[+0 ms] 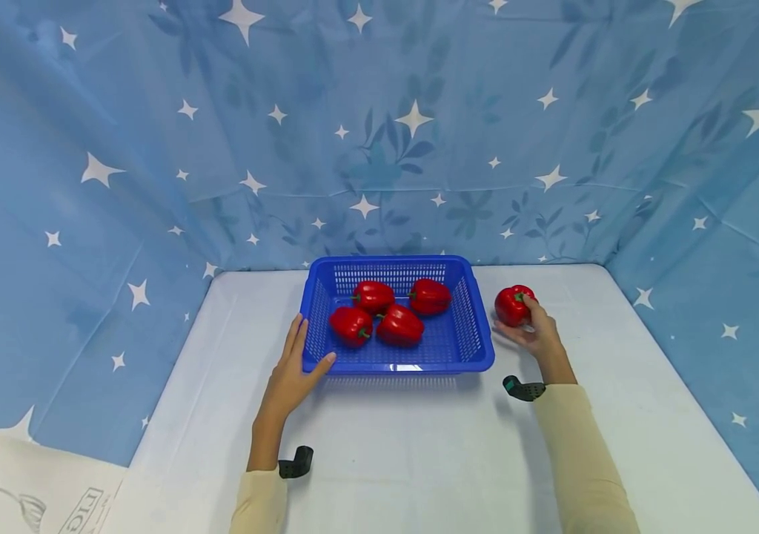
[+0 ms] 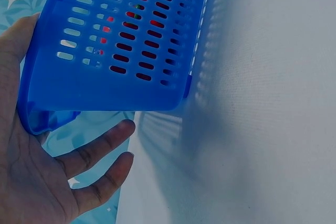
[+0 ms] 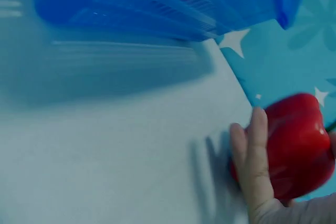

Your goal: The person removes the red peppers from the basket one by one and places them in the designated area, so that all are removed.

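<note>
A blue perforated plastic basket [image 1: 446, 366] has several red bell peppers [image 1: 401, 326] lying inside it. At its near left corner, my left hand [image 1: 288, 383] touches the rim, thumb along the front and fingers spread down the left side. In the left wrist view, two straight fingers [image 2: 97, 153] extend past the basket's wall. To the right of the basket, my right hand [image 1: 541, 337] grips another red bell pepper [image 1: 508, 305], its green stem facing the thumb. The right wrist view shows fingers [image 3: 257, 153] against the pepper's side; part of the grip is cut off there.
The basket stands on a white-covered table [image 1: 393, 452] toward its back edge. A blue curtain [image 1: 379, 148] with stars and leaves hangs behind and along both sides. Pale printed cloth [image 1: 26, 482] lies at the lower left.
</note>
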### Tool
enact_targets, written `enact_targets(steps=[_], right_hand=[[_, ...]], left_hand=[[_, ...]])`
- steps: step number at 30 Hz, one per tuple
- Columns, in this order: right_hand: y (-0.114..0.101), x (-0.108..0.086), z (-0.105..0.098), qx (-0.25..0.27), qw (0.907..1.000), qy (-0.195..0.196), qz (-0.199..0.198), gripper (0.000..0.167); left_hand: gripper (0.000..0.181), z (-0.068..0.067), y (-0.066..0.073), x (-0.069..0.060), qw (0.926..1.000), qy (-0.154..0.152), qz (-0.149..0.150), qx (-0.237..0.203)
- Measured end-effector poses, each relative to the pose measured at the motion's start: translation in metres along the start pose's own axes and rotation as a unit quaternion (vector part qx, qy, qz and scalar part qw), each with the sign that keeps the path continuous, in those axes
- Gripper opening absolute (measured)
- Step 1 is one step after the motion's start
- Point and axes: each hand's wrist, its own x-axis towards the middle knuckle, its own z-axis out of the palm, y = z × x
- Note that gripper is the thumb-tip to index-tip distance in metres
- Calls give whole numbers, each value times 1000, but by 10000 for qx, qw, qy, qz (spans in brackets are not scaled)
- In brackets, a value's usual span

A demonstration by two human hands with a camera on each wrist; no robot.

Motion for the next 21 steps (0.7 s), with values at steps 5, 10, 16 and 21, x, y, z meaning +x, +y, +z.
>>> enact_targets(steps=[5,10,16,21], right_hand=[[7,0,8,-27,9978,541,-392,85],[11,-1,13,-134,9963,590,-616,83],[14,-1,15,-325,9948,577,-774,85],[17,0,15,-422,9935,574,-892,86]], left_hand=[[95,0,0,0,10000,28,-18,36],[96,0,1,-2,10000,14,-6,64],[95,0,0,-2,10000,-11,2,26],[94,0,-1,-1,10000,-23,0,47]])
